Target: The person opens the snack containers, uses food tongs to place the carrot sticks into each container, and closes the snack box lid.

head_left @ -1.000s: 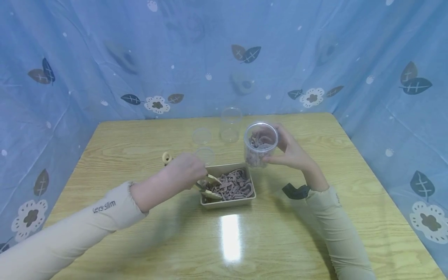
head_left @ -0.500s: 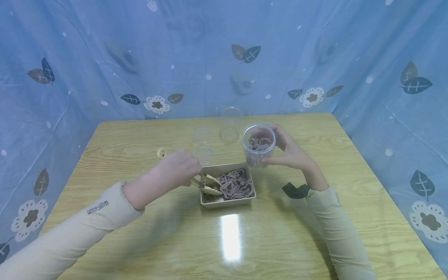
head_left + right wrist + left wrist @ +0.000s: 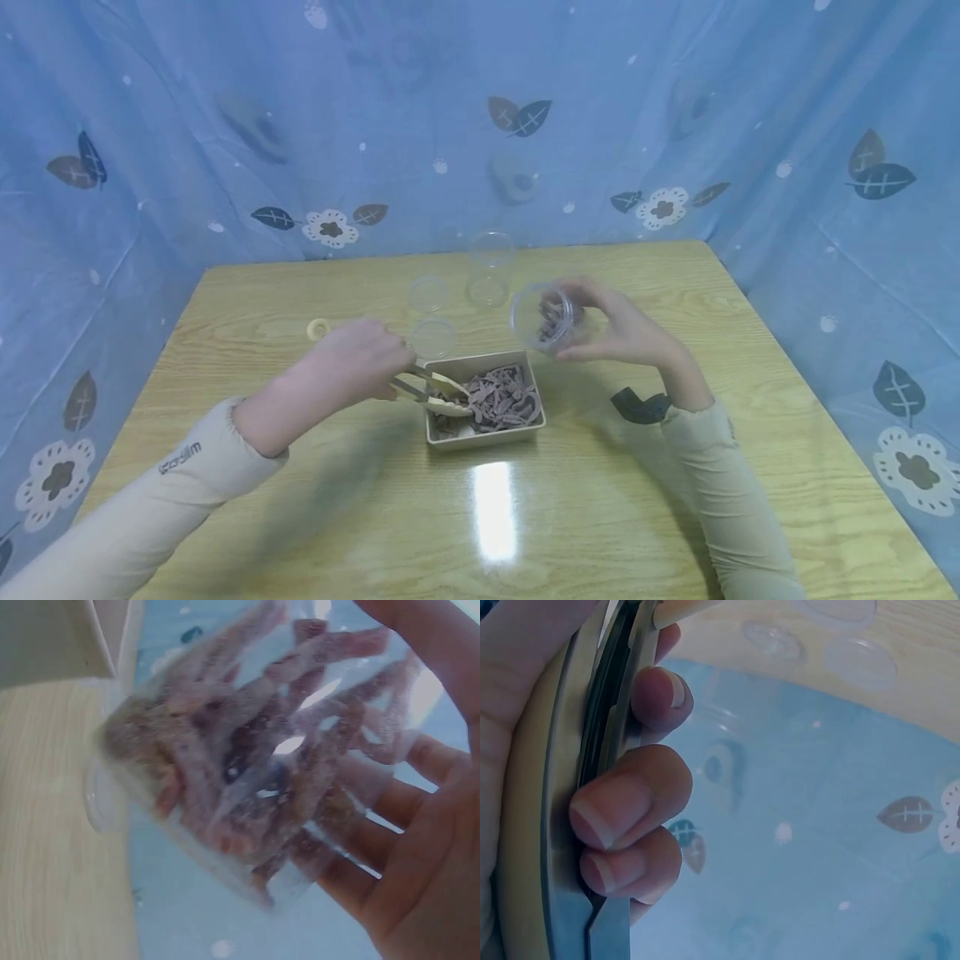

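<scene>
In the head view my left hand [image 3: 352,358] grips a pair of tongs [image 3: 415,385] with cream tips, which spread apart inside the left part of a beige rectangular tray [image 3: 487,439]. Greyish-purple dried strips [image 3: 504,398] fill much of that tray. My right hand [image 3: 618,331] holds a clear round jar [image 3: 519,315] behind the tray's right side, tilted so its mouth faces left. More strips [image 3: 247,742] sit inside the jar, seen through its wall in the right wrist view. Fingers [image 3: 626,802] wrap round the tongs' metal arms in the left wrist view.
Two clear round lids [image 3: 429,293] lie behind the tray. A second clear jar [image 3: 491,268] stands near the back edge. A black curved piece [image 3: 640,407] shows beside the right wrist. A blue patterned curtain [image 3: 420,183] surrounds the wooden table [image 3: 337,517].
The jar has tipped from nearly upright towards the left, its strips shifting inside. My left hand has moved left with the tongs, whose tips remain in the tray.
</scene>
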`<state>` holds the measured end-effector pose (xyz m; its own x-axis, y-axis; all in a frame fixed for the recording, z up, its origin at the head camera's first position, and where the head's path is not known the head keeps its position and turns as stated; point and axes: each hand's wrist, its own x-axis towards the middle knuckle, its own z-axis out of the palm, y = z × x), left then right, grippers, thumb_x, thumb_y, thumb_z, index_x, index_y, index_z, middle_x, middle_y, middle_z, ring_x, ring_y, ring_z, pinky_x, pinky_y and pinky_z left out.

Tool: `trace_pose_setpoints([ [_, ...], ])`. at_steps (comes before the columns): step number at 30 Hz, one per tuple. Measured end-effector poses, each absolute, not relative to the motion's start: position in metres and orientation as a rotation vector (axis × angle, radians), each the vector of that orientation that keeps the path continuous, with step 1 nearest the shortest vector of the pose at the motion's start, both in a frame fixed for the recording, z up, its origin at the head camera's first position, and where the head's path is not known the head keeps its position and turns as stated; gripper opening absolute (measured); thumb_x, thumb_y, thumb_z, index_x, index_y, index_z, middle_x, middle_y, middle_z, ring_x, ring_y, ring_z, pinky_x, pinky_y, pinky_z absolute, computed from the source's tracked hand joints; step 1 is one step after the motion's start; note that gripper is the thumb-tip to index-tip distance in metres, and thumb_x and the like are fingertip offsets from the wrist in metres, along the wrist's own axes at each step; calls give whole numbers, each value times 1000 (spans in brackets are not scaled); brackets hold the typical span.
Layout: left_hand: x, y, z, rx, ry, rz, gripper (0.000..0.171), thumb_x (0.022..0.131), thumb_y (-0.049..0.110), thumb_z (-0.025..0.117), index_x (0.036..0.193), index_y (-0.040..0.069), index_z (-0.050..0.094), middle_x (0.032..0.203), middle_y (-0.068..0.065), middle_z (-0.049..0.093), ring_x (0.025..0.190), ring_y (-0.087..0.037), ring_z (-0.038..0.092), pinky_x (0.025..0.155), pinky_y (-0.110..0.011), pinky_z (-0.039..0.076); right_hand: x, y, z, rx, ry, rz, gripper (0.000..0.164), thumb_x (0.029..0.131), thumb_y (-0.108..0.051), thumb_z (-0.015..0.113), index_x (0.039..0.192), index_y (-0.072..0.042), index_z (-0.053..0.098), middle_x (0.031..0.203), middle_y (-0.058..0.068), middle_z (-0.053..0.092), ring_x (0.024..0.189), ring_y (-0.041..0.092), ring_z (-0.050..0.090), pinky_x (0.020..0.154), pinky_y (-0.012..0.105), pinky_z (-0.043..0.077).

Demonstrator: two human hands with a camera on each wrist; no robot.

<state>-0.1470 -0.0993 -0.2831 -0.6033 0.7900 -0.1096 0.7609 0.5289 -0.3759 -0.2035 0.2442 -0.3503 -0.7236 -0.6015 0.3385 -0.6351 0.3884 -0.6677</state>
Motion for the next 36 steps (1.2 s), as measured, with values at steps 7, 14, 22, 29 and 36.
trace_pose_setpoints([
  [7,-148,-109,-283,-1346,-2722,501,29,63,42,80,72,18,65,58,8,53,48,-6,39,47,-19,39,-199,248,-348,1187,-2682,1063,83,66,-29,83,136,-10,43,133,4,51,119,19,48,102,40,38],
  [14,-147,-116,-277,-1300,-2836,367,27,66,41,79,78,20,66,63,9,56,49,-7,43,47,-24,42,-191,243,-343,1260,-2769,1025,85,67,-26,83,140,-12,39,118,0,58,90,9,61,80,27,52],
  [22,-145,-126,-276,-1263,-2851,248,28,65,40,79,80,22,64,64,12,52,47,-5,39,45,-23,37,-188,237,-343,1304,-2787,883,86,68,-38,80,140,-12,40,125,1,57,92,6,59,82,25,51],
  [29,-142,-135,-272,-1212,-2849,116,29,68,41,78,87,22,67,71,14,59,49,-2,40,46,-22,37,-185,229,-343,1324,-2802,756,84,68,-41,79,139,-14,42,125,4,56,102,15,56,88,33,48],
  [36,-138,-141,-265,-1179,-2798,38,37,69,42,77,98,20,70,79,10,64,52,-1,43,46,-23,38,-178,222,-341,1285,-2859,603,87,68,-50,75,141,-21,39,126,5,53,106,18,54,92,37,46],
])
